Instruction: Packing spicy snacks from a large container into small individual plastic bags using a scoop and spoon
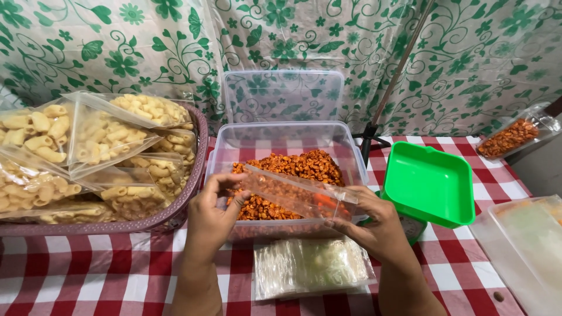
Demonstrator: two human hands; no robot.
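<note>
Both hands pinch one small clear plastic bag (295, 193) stretched between them: the left hand (212, 217) grips its left end with thumb and fingers closed, the right hand (374, 225) clamps its right end. Directly beneath the held bag sits a clear tub (281, 137) of orange-red snack pieces (304, 167). Just nearer than the hands lies a stack of empty bags (310, 266); right of the right hand stands a green tray (430, 181).

Left hand (212, 219) and right hand (374, 225) hold a clear bag (295, 192) over a tub (234, 140) of orange snacks (304, 165) on the bench (88, 269).
</note>
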